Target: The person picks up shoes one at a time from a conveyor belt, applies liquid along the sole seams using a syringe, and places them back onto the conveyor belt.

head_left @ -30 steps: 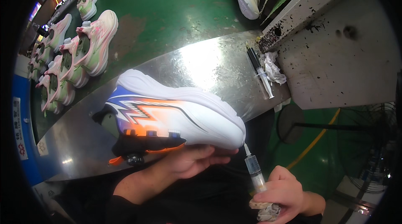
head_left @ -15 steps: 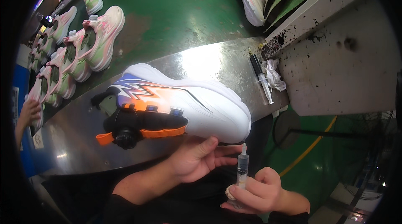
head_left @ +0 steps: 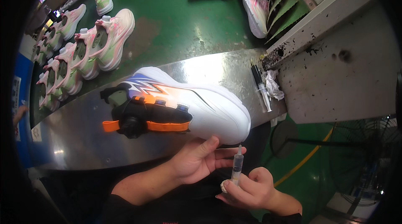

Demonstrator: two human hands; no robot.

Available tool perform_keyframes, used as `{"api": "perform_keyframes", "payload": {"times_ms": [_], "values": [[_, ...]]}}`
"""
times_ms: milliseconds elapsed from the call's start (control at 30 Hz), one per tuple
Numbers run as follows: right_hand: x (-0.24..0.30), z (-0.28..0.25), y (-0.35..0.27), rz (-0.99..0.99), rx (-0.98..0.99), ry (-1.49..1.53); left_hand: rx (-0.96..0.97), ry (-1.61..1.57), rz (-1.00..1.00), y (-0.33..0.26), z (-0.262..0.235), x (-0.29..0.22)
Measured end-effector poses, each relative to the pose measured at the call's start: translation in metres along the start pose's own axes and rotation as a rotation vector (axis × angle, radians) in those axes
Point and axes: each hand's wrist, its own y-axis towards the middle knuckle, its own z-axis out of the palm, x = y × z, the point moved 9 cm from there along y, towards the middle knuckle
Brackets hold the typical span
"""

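A white sneaker [head_left: 213, 117] with orange and purple accents, a black dial and an orange pull tab lies tilted over the metal table [head_left: 75, 134]. My left hand [head_left: 199, 159] grips it under the toe, thumb on the upper and fingers beneath. In my right hand [head_left: 251, 188] is a clear syringe [head_left: 237, 167], held upright with its tip at the sole edge near the toe. Whether the tip touches the shoe I cannot tell. A bit of white wadding [head_left: 223, 185] sits at the syringe's lower end, against my right fingers.
Pink-and-green sneakers [head_left: 113, 41] stand in rows on the green surface at left. Two more shoes [head_left: 255, 14] lie near green flaps [head_left: 289, 14] at the far right. A dark-capped syringe [head_left: 260, 88] and crumpled tissue [head_left: 274, 85] rest by a metal panel [head_left: 335, 69]. Another person's hand [head_left: 20, 115] shows at far left.
The syringe and my right hand have shifted slightly left, the tip closer to the sole edge. The other person's hand has drawn away from the shoes at left. The view has turned a little.
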Motion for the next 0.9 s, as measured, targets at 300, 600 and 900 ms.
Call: {"api": "perform_keyframes", "payload": {"times_ms": [300, 600, 900], "values": [[0.002, -0.037, 0.005, -0.066, -0.087, 0.02, -0.009, 0.008, -0.061, -0.007, -0.019, 0.013], [-0.168, 0.049, 0.017, 0.327, -0.293, 0.212, -0.481, 0.157, 0.194, -0.152, -0.073, -0.039], [-0.179, 0.057, 0.017, 0.431, -0.386, 0.256, -0.263, 0.506, 0.294, 0.064, -0.061, -0.152]]}}
